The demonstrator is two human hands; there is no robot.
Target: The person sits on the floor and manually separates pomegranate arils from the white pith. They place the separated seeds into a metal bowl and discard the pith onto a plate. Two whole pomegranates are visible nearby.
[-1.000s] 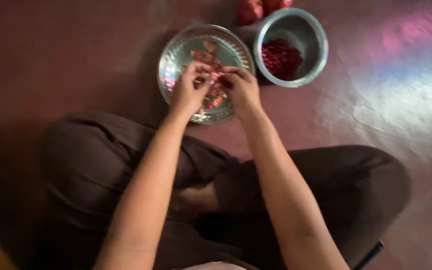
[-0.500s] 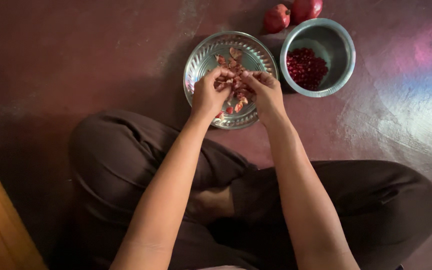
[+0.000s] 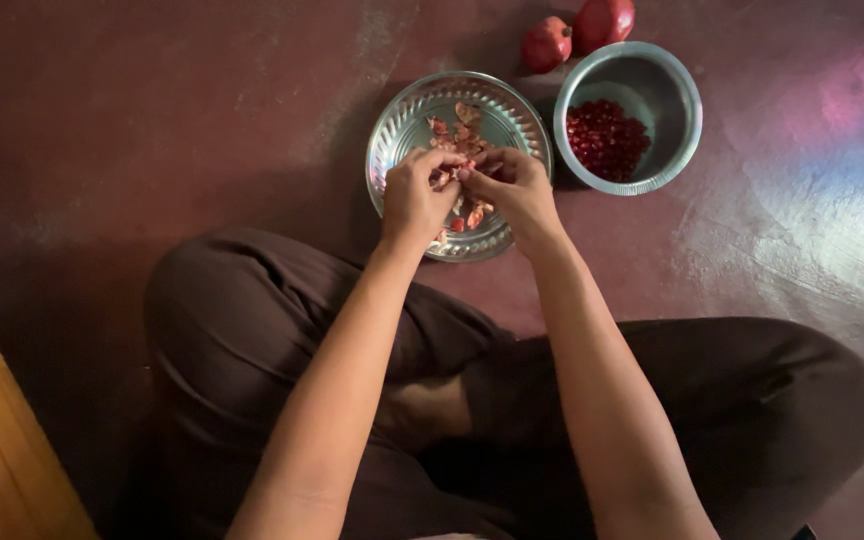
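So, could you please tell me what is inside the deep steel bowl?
The deep steel bowl holds a heap of red pomegranate seeds against its near-left wall; the rest of the bottom shows bare. What lies under the heap is covered.

We hold a pomegranate piece between left hand and right hand over the plate of peel. The bowl of seeds stands just right; two pomegranates lie behind, on the floor.

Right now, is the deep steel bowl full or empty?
Partly filled: red pomegranate seeds cover only the bottom of the steel bowl, its walls bare above them.
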